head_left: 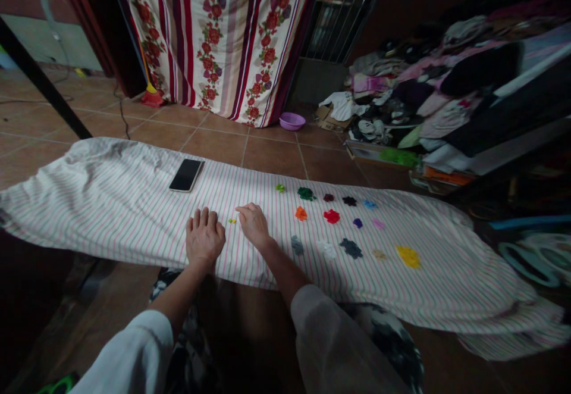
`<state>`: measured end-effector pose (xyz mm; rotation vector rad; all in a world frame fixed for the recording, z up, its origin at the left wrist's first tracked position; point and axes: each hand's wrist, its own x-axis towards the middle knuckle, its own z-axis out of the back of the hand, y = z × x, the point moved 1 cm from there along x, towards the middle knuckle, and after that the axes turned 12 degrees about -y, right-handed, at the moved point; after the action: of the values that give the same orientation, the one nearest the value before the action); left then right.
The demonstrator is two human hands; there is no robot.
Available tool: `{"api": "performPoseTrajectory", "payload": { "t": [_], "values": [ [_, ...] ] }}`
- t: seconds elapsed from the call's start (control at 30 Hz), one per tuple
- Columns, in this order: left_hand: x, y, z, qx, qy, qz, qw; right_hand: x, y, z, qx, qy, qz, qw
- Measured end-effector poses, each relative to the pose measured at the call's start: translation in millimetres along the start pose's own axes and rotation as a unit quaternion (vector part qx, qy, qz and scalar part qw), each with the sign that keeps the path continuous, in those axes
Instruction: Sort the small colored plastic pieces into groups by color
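Observation:
My left hand lies flat on the striped cloth, fingers stretched out and holding nothing. My right hand rests just to its right, fingers curled with the tips touching the cloth. A tiny yellow-green bit lies between the two hands. To the right sit several small coloured heaps: green, orange, red, grey, yellow.
A black phone lies on the cloth to the upper left. Behind are a tiled floor, a flowered curtain, a purple bowl and a heap of clothes at the right. A dark pole slants at the left.

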<state>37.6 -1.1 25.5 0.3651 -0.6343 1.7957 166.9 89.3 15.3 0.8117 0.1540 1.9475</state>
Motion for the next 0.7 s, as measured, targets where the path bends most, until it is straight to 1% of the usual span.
{"api": "performPoseTrajectory", "payload": {
  "t": [0.2, 0.4, 0.53, 0.7],
  "values": [
    [-1.0, 0.1, -0.7, 0.022, -0.011, -0.008, 1.000, 1.2, -1.5, 2.5, -0.018, 0.022, 0.007, 1.000],
    [-1.2, -0.3, 0.6, 0.019, -0.011, -0.010, 1.000, 3.7, 5.6, 11.5, -0.020, 0.036, -0.017, 0.999],
    [-1.1, 0.0, 1.2, 0.008, -0.009, -0.006, 1.000, 4.2, 9.9, 19.0, -0.012, 0.033, -0.033, 0.999],
    [-1.7, -1.3, 3.2, 0.011, -0.016, -0.009, 1.000, -0.9, 4.5, 27.6, -0.003, 0.020, -0.036, 0.999]
  ]
}}
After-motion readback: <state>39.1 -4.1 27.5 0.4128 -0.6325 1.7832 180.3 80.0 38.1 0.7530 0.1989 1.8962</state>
